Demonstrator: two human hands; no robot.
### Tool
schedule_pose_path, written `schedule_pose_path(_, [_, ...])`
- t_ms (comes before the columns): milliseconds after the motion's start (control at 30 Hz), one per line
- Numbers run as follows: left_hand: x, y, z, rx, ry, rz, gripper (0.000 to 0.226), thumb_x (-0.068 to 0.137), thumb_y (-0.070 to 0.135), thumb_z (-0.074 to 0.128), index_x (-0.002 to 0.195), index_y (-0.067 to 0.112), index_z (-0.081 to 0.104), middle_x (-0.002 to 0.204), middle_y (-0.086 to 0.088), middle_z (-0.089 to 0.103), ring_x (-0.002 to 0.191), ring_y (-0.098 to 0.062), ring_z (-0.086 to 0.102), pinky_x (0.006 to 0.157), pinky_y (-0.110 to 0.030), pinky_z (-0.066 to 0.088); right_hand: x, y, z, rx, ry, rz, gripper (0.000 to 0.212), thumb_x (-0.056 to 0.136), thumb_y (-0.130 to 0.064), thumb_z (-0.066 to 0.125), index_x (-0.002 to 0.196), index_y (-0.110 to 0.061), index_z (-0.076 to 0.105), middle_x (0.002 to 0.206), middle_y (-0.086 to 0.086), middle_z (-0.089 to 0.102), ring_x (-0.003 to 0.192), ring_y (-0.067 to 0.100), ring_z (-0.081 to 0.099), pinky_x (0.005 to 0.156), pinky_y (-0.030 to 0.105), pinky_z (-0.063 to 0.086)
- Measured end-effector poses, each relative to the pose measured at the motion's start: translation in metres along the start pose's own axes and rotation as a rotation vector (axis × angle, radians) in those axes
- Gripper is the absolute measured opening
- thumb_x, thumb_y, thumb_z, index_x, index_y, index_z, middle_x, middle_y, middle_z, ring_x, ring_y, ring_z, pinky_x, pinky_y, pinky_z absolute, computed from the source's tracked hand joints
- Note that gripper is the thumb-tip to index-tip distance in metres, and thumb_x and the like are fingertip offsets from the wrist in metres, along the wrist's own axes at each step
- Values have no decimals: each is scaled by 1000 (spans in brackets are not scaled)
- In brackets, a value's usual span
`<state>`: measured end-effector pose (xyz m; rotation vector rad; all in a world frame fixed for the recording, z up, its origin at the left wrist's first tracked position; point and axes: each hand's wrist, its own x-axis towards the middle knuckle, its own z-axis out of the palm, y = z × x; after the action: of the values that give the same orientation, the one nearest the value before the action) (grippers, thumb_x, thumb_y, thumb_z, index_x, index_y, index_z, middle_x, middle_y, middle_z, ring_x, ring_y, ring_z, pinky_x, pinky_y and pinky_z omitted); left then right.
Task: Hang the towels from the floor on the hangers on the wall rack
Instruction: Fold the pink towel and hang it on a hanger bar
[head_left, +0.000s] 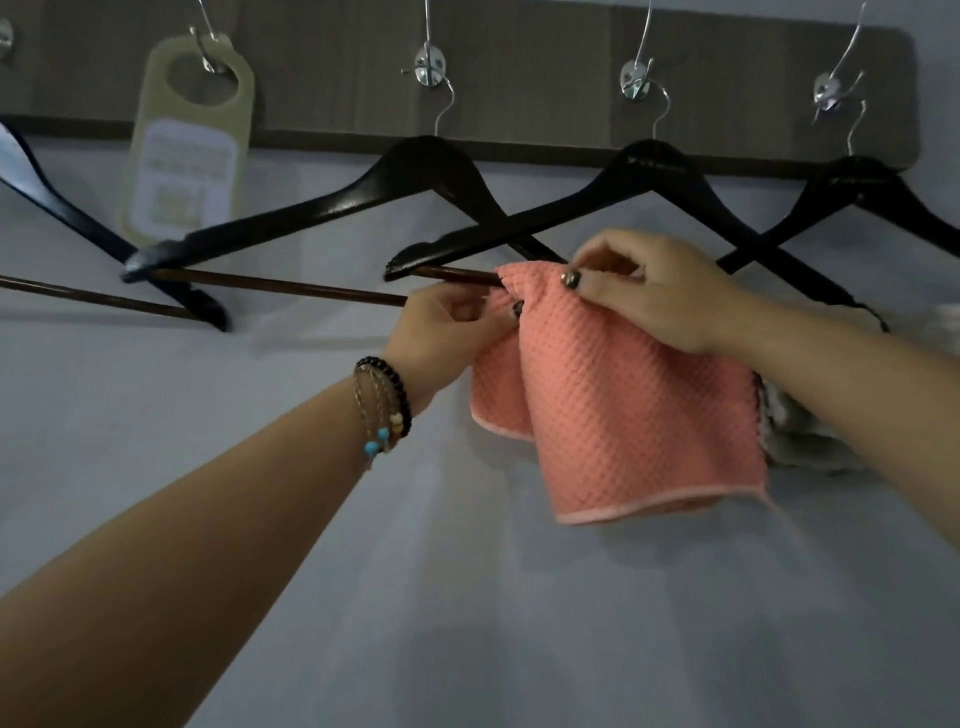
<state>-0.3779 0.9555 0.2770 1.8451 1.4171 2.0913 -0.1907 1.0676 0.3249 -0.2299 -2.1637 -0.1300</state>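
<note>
At the hanger bar (457, 275), both raised hands' grips pinch the pink towel (623, 405).

Both forearms showing bare, no sleeves reaching into view. Left wrist wearing stack of bracelets (383, 410): one strand of dark round beads (393, 382), several thin pale cord strands beside it, small turquoise beads (376, 440) and pale amber-toned beads dangling at underside. Left hand (447, 332) carrying no rings visible. Right hand (657, 291) wearing dark glossy polish on thumbnail (570, 278). Right wrist showing bare.
</note>
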Motion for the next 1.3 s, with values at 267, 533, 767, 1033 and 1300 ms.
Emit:
schedule_pose_path(267, [-26,-26,5,70,100,37,9,86,14,71,87,11,63,80,-9,73,66,-13,67,57,-21,54,-4,-18,14,-142,17,8,54,82,-66,38,122,-33,55,120,-10,59,111,16,53,99,42,39])
schedule_pose_path(533, [-22,-8,4,-67,37,-87,24,98,28,45,95,17,66,97,-1,71,89,-20,68,69,-31,53,-28,-12,37,-310,173,43,52,89,-49,53,135,-27,46,138,-1,42,129,19,35,108,41,25])
schedule_pose_path(767, [-12,-2,25,120,72,-113,27,96,46,50,93,24,66,97,5,70,88,-14,68,75,-31,55,-88,7,41,118,665,419,23,82,-26,63,99,-24,48,109,-5,50,99,14,53,82,30,45])
schedule_pose_path(1033, [-11,-9,31,238,449,84,31,103,36,35,106,14,57,101,1,62,89,-15,56,75,-30,43,-77,4,46,608,398,626,6,86,-33,63,91,-30,62,89,-7,71,85,14,68,74,38,57])
schedule_pose_path(1300, [-10,-8,13,244,573,128,26,102,41,34,99,20,48,83,14,50,78,-9,50,65,-26,36,-65,-13,43,652,345,617,22,93,-24,58,79,-14,72,85,5,75,82,23,71,77,48,58])
